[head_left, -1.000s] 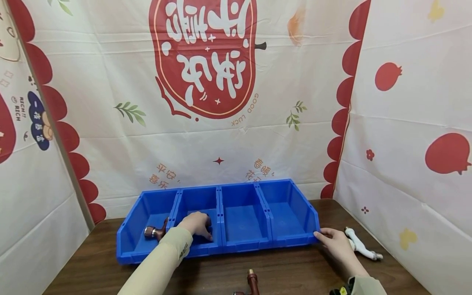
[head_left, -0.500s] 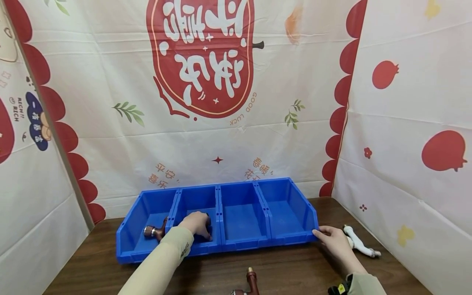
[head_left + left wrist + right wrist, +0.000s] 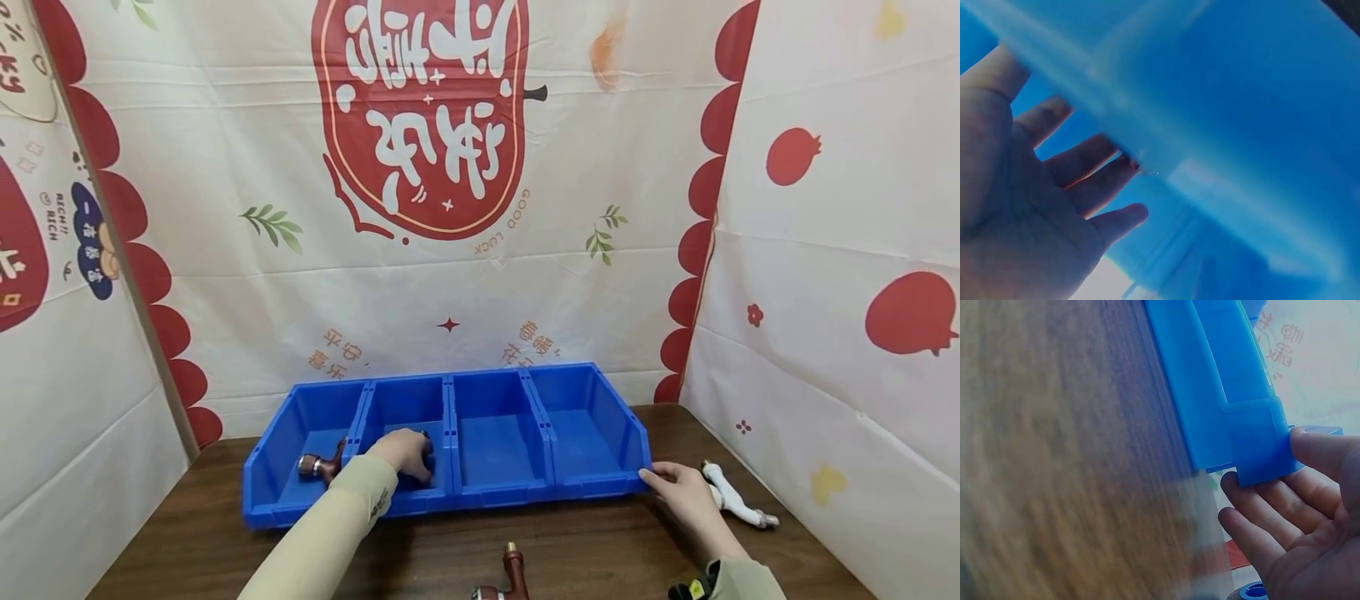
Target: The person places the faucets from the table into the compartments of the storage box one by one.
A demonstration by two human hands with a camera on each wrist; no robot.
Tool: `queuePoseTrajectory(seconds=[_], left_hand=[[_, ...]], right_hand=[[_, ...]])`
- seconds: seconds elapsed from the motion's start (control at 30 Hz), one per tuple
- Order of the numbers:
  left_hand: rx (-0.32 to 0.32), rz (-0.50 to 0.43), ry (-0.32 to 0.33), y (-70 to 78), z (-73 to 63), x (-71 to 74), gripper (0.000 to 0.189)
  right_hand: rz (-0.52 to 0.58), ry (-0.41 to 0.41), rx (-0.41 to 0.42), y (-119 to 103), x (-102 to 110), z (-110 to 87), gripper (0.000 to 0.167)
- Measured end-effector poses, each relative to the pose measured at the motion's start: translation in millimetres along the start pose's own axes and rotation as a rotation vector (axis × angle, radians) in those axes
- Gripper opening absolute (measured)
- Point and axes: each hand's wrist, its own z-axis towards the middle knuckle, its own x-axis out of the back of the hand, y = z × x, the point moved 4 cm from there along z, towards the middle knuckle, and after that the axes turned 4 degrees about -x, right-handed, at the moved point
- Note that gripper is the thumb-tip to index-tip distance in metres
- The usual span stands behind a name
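A row of joined blue bins (image 3: 502,498) stands at the back of the wooden table. My left hand (image 3: 401,452) reaches into the second bin from the left, beside a dark patch that is mostly covered by the fingers. In the left wrist view a blue edge (image 3: 1147,144) hides several fingertips, so what they hold, if anything, is unclear. At the right front corner, my right hand (image 3: 684,497) pinches the end bin's wall (image 3: 1260,447) between thumb and fingers. A dark red tap (image 3: 322,467) with a metal end lies in the leftmost bin, partly behind the left sleeve.
A white tap (image 3: 738,500) with metal ends lies on the table (image 3: 607,550) just right of my right hand. Another dark red tap (image 3: 514,569) lies at the front, cut off by the frame. A patterned cloth (image 3: 450,283) hangs behind the bins.
The head view has shifted slightly. Both hands, the bins and the taps keep their places relative to each other.
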Motion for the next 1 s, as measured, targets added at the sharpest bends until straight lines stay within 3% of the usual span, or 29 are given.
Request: queuePoseTrajectory(seconds=[0.17,0.53,0.67,0.87,1.0], left_hand=[[-0.036,0.01,0.02,2.6,-10.5,10.0,0.055],[-0.197,0.175,0.088,17.5,-35.9,31.6,0.026],[-0.251,0.189,0.13,21.1,-49.0,38.3,0.019],[-0.298,0.161,0.218,18.7,-75.1,49.5,0.03],[-0.278,0.142,0.298,8.3,-94.2,58.4,0.044]], right_hand=[[-0.003,-0.006,0.0,1,-1,1.5,0.046],[0.023,-0.007,0.012,0,-1,-0.9,0.047],[0.019,-0.008,0.002,1,-1,-1.9,0.05],[0.017,-0.016,0.009,0,-1,-1.3,0.051],[0.016,-0.029,0.004,0,1,0.2,0.054]])
